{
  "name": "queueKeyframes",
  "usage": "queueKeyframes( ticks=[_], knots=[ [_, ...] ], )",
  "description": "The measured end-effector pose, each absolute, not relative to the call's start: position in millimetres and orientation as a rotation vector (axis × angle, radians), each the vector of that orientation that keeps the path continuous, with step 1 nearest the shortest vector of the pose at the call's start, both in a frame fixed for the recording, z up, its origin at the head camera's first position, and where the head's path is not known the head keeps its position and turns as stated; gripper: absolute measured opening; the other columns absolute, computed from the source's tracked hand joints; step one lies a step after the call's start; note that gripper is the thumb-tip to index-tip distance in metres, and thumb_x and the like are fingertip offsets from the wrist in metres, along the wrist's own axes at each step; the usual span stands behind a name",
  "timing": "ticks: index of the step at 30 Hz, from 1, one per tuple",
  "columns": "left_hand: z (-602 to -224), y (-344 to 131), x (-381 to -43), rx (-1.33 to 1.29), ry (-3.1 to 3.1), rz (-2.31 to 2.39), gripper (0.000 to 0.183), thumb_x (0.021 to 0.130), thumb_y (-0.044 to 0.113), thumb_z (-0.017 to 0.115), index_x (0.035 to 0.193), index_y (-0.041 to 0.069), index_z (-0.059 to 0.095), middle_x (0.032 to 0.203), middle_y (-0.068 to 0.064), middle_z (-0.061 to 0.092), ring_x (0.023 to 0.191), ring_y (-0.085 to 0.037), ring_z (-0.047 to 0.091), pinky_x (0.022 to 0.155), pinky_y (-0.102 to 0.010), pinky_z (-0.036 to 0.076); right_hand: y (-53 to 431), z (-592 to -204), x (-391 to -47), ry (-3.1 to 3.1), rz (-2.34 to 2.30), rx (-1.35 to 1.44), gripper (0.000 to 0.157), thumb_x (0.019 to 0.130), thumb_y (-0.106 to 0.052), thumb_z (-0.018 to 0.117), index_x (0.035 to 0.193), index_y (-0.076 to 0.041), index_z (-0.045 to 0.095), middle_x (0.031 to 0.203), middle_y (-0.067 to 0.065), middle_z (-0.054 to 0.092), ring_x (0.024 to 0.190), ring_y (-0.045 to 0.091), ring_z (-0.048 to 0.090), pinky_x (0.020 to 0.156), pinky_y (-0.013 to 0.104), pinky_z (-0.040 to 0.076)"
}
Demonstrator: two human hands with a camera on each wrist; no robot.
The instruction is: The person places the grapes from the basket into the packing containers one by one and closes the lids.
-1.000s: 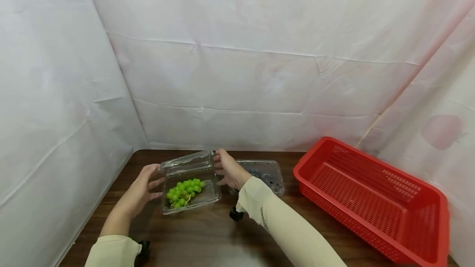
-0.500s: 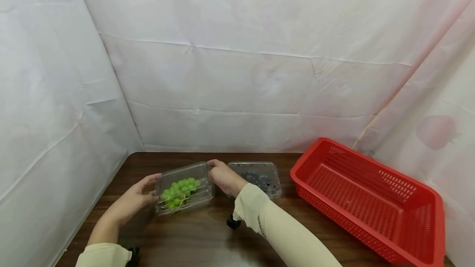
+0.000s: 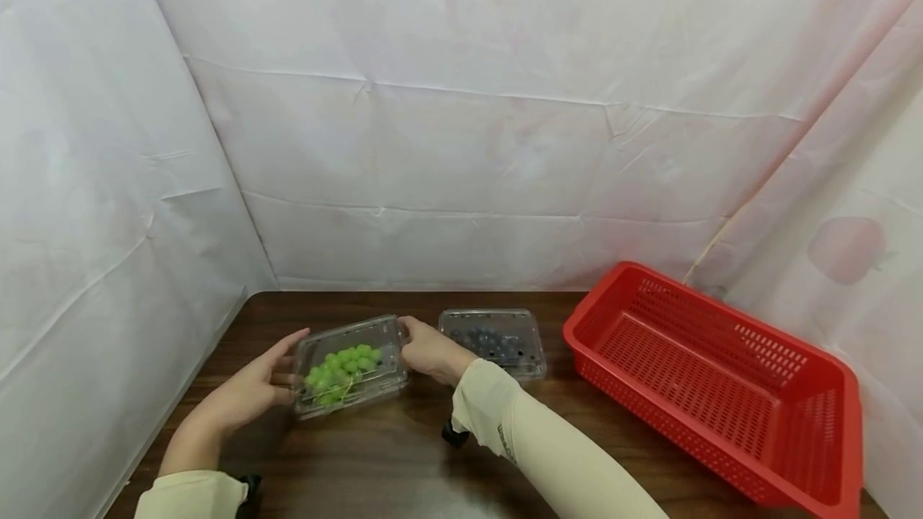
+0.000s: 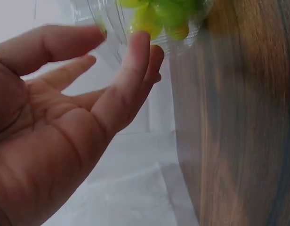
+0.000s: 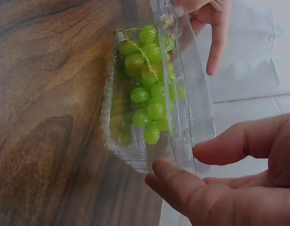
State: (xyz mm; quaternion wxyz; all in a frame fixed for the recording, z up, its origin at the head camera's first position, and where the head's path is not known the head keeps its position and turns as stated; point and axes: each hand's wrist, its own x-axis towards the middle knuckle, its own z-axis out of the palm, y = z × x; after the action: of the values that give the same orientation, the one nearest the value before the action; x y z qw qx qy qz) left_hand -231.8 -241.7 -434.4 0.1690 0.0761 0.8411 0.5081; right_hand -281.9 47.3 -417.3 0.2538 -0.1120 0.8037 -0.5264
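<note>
A clear plastic clamshell box point(image 3: 385, 328) stands at the left of the table, its lid down. Inside lies a bunch of green grapes point(image 3: 342, 367). My left hand point(image 3: 248, 387) holds the box's left end, thumb by the lid edge and fingertips against the side in the left wrist view. At the opposite end, my right hand point(image 3: 433, 349) pinches the rim. The right wrist view puts its thumb point(image 5: 220, 146) over the lid edge and its fingers point(image 5: 178, 183) below.
Behind the right hand sits a second clear clamshell box point(image 3: 534, 343) with dark blueberries point(image 3: 479, 339). A red perforated plastic basket point(image 3: 642, 411) occupies the right side of the brown wooden table point(image 3: 389, 463). White sheeting point(image 3: 461, 150) walls in the back and sides.
The lid of the grape box was raised a second ago and has come down over the grapes. Both hands lowered with it and shifted slightly left in the head view.
</note>
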Motion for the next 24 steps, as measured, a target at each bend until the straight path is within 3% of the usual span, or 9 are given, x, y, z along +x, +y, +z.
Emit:
queueKeyframes(
  ticks=[3,6,9,12,14,16,19,22,24],
  knots=[
    [-435,-242,-229,0.218,2.352,1.454,0.097,0.079,-0.003,0.065,0.149,0.039,0.014,0.146,-0.028,0.022,0.126,-0.046,0.037,0.078,-0.042,0.050,47,-418,-281,2.156,-1.419,-0.284,0.088,0.078,0.014,0.047,0.152,-0.024,0.018,0.153,0.008,0.026,0.072,0.020,0.046,0.069,0.044,0.039],
    [-435,-242,-226,0.212,2.345,1.434,0.094,0.080,0.006,0.070,0.149,0.040,0.015,0.148,-0.022,0.022,0.128,-0.044,0.034,0.079,-0.044,0.049,46,-419,-279,2.121,-1.436,-0.257,0.090,0.080,0.016,0.045,0.152,-0.029,0.015,0.155,0.007,0.019,0.049,0.015,0.031,0.062,0.041,0.042],
    [-433,-240,-224,0.202,2.366,1.395,0.092,0.080,0.015,0.073,0.149,0.036,0.016,0.146,-0.019,0.028,0.125,-0.039,0.038,0.081,-0.045,0.048,45,-421,-275,2.104,-1.470,-0.239,0.086,0.082,0.016,0.041,0.152,-0.026,0.014,0.156,0.010,0.017,0.040,0.012,0.023,0.063,0.042,0.052],
    [-432,-239,-224,0.197,2.347,1.408,0.090,0.083,0.014,0.070,0.151,0.028,0.013,0.126,-0.023,0.042,0.109,-0.034,0.050,0.078,-0.046,0.049,44,-420,-271,2.127,-1.481,-0.231,0.082,0.083,0.014,0.039,0.152,-0.022,0.015,0.155,0.010,0.019,0.039,0.013,0.027,0.064,0.045,0.055],
    [-432,-238,-225,0.204,2.299,1.439,0.089,0.086,0.010,0.065,0.152,0.025,0.007,0.110,-0.023,0.049,0.097,-0.033,0.056,0.075,-0.046,0.050,44,-419,-270,2.145,-1.480,-0.224,0.078,0.085,0.012,0.040,0.152,-0.021,0.017,0.147,0.015,0.033,0.041,0.017,0.037,0.061,0.047,0.055],
    [-432,-239,-226,0.235,2.239,1.474,0.090,0.088,0.006,0.060,0.152,0.023,0.000,0.094,-0.023,0.054,0.084,-0.034,0.060,0.072,-0.048,0.052,45,-418,-269,2.163,-1.469,-0.211,0.077,0.086,0.011,0.042,0.152,-0.020,0.018,0.125,0.020,0.052,0.045,0.023,0.046,0.061,0.048,0.055],
    [-432,-241,-225,0.269,2.174,1.496,0.090,0.090,0.004,0.056,0.151,0.025,-0.008,0.085,-0.023,0.059,0.076,-0.037,0.061,0.067,-0.050,0.052,46,-416,-268,2.169,-1.464,-0.195,0.075,0.086,0.010,0.044,0.151,-0.018,0.019,0.093,0.025,0.058,0.051,0.028,0.053,0.063,0.048,0.055],
    [-432,-242,-224,0.272,2.144,1.501,0.091,0.091,0.005,0.055,0.150,0.028,-0.010,0.083,-0.024,0.061,0.071,-0.035,0.061,0.064,-0.051,0.052,46,-417,-268,2.169,-1.469,-0.188,0.075,0.086,0.011,0.043,0.151,-0.017,0.018,0.110,0.027,0.056,0.048,0.025,0.052,0.064,0.048,0.055],
    [-432,-241,-224,0.256,2.136,1.508,0.092,0.090,0.005,0.056,0.150,0.028,-0.010,0.081,-0.021,0.060,0.067,-0.031,0.060,0.063,-0.050,0.051,46,-417,-267,2.167,-1.469,-0.186,0.076,0.086,0.012,0.043,0.152,-0.017,0.018,0.134,0.027,0.043,0.048,0.024,0.051,0.065,0.048,0.055]
  ],
)
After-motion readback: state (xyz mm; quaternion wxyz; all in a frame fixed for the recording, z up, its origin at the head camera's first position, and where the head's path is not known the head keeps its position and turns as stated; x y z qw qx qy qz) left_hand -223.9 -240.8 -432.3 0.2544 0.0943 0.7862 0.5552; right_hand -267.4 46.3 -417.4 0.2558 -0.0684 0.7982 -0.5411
